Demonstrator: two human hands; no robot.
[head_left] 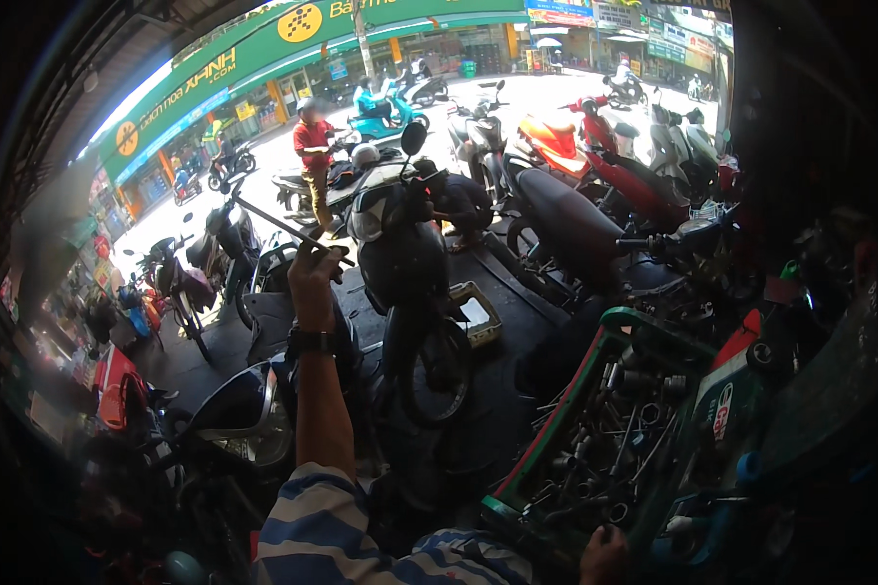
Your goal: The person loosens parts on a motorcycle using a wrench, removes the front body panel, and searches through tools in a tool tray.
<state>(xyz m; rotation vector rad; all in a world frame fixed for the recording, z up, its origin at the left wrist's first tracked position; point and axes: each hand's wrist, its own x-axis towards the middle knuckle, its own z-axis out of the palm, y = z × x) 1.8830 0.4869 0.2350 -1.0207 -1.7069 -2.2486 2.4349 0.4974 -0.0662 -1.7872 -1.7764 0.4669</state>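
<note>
My left hand [314,278], with a dark watch on its wrist, is raised in the middle left and closed round a long, thin metal bar tool [281,220]. The bar slants up to the left; its exact kind is not clear. At the lower edge, my right hand [605,558] is beside the near rim of a green tool tray [505,509]. Its fingers look curled, and what they hold, if anything, is too dark to make out. Loose sockets, wrenches and other metal tools [619,419] fill the tray.
A dark scooter [400,244] stands ahead, with a pale plastic crate [478,336] beside it. A person crouches [463,205] behind the scooter. Another in a red shirt [314,146] stands farther left. Parked motorbikes [595,175] line the right; a motorbike [254,409] is close at left.
</note>
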